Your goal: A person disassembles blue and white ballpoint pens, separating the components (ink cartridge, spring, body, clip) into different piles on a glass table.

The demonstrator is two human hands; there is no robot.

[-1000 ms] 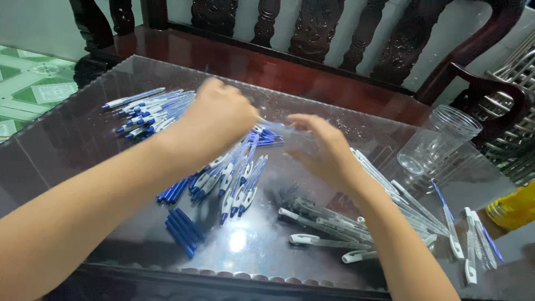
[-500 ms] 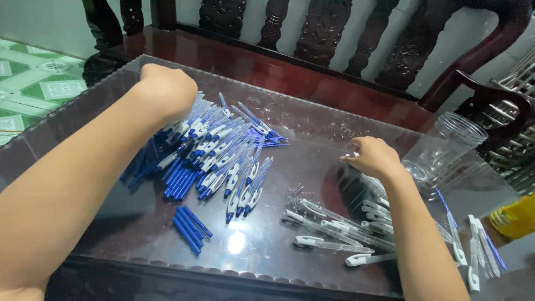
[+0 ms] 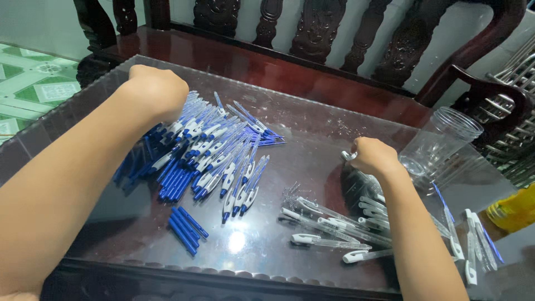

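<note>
Blue-and-white pens (image 3: 214, 153) heaped on glass tabletop (image 3: 312, 145), left of centre.
Left hand (image 3: 159, 89) fisted on top of pen heap; right hand (image 3: 373, 156) pinching small white clip (image 3: 349, 155), over clear pen barrels (image 3: 334, 228). Clear plastic jar (image 3: 440, 145) just beside right hand.

My left hand (image 3: 159, 92) is curling shut, so my fingers are hiding under it, and I cannot tell what they are touching in the pile of blue pens (image 3: 206, 153). My right hand (image 3: 373, 156) is covering most of a small white piece (image 3: 349, 155). My right arm is hiding part of the clear pens (image 3: 329, 226). The yellow thing (image 3: 515, 209) is getting cut off by the edge. The tiny bits (image 3: 290, 192) are looking too small to tell.
</note>
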